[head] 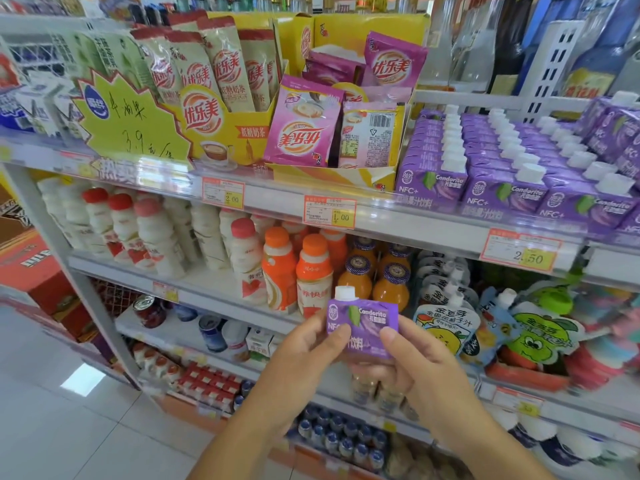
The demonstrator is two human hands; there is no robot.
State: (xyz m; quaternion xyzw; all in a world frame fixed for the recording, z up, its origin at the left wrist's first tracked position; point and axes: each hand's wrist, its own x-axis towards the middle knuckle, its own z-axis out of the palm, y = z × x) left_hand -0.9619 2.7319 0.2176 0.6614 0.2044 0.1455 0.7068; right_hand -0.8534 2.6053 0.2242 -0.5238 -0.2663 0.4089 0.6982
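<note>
Here, the 2 thumbs cover part of the print on the purple juice carton (362, 323), and the fingers behind it are mostly out of sight. Both forearms are cut off at the near edge. The left hand (304, 355) pinches the carton's left side, thumb on the front. The right hand (415, 362) pinches the right side the same way. The carton is upright, white cap (344, 293) on top, held in front of the orange bottles (313, 271), below the rows of matching cartons (485, 168) at upper right. The pouches (540, 334) at right are blurred.
</note>
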